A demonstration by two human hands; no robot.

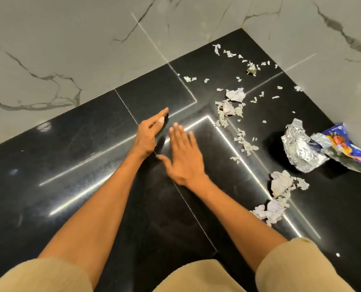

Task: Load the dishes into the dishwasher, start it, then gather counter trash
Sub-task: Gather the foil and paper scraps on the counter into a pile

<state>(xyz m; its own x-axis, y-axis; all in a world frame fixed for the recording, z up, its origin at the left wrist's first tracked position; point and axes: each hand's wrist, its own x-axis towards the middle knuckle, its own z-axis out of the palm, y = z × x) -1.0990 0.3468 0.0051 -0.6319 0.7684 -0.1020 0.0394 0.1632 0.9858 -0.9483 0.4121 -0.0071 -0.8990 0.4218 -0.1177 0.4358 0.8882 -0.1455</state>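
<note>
Both my hands, left hand (149, 133) and right hand (182, 157), fingers straight and empty; torn paper scraps (244, 142), foil wrapper (299, 148) still litter the desk (91, 175).

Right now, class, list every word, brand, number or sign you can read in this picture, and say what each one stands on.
None can be read.
Blue snack wrapper: it carries a printed picture and some pale marks near its top edge, too small and blurred to read.
Crumpled foil: no print shows.
Torn paper scraps: faint marks, not legible.
Black counter and marble wall: no lettering.
</note>
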